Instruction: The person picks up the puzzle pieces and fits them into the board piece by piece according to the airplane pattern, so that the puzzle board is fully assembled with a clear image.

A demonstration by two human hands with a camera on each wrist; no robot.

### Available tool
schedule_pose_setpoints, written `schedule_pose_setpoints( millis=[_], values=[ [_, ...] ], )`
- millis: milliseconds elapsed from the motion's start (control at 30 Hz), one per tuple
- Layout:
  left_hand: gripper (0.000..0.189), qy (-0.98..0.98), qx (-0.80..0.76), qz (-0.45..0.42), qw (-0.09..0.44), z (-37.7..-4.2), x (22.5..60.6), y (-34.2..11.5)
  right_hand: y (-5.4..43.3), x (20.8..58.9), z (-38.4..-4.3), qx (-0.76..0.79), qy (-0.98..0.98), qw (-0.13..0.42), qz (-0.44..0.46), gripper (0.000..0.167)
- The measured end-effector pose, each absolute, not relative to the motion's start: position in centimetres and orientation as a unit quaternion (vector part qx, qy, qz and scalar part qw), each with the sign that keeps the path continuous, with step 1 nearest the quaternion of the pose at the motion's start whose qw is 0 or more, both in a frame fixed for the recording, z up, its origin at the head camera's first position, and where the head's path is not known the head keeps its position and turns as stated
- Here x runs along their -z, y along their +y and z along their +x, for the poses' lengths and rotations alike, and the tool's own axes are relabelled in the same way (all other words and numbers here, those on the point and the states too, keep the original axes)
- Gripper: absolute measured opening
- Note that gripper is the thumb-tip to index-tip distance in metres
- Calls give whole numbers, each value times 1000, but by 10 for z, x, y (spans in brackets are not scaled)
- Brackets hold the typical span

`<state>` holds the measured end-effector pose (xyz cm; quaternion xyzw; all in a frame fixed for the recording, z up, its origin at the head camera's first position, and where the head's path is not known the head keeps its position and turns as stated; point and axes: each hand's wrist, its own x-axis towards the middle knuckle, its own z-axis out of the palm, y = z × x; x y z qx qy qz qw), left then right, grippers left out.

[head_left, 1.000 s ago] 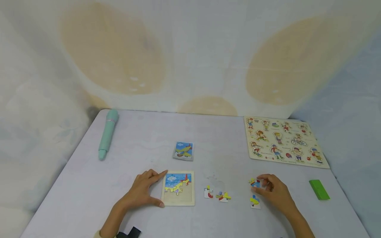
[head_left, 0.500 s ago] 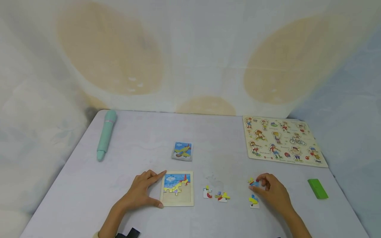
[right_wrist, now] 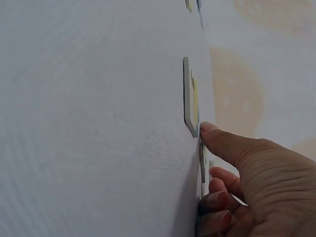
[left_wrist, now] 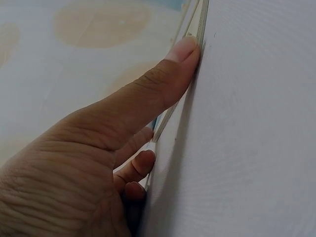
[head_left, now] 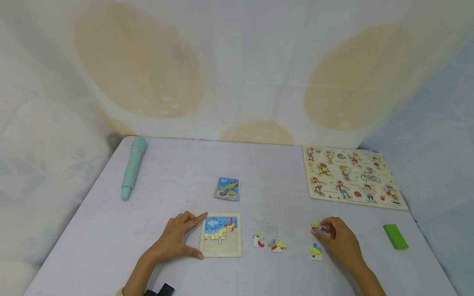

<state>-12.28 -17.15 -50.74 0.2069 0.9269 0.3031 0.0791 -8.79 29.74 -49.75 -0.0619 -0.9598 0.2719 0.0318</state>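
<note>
In the head view, a square wooden puzzle tray (head_left: 221, 250) lies near the front of the table, its upper part filled with airplane picture pieces. My left hand (head_left: 175, 236) touches its left side, index fingertip at the far corner and thumb at the near corner. The left wrist view shows this thumb (left_wrist: 168, 79) against the tray's edge. My right hand (head_left: 340, 240) pinches a puzzle piece (head_left: 316, 226) with yellow, red and blue on it, between thumb and fingers. Just in front of it lies a yellow-and-blue piece (head_left: 316, 252); the right wrist view shows these pieces edge-on.
Two loose pieces, one red and white (head_left: 259, 239) and one yellow (head_left: 277, 246), lie between the tray and my right hand. A small airplane picture card (head_left: 227, 189) lies behind the tray. Farther out are a mint-green microphone-shaped object (head_left: 133, 168), a sports-figure board (head_left: 353, 176) and a green block (head_left: 396, 237).
The piece in my right hand has turned slightly and shows a narrower face, more red visible. My left hand and the tray have stayed in place.
</note>
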Motion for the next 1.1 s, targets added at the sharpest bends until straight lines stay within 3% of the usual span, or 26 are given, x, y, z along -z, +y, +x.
schedule_pose_setpoints(
  millis=[267, 700, 1100],
  values=[
    [109, 927, -303, 207, 76, -122, 507, -172, 296, 498, -90, -277, -959, 29, -58, 36],
    [109, 927, -302, 208, 76, -122, 507, -172, 294, 503, -89, -296, -949, 106, -19, 26],
    [109, 927, -304, 208, 74, -123, 507, -172, 287, 492, -86, -350, -928, 125, 10, 25]
  ],
)
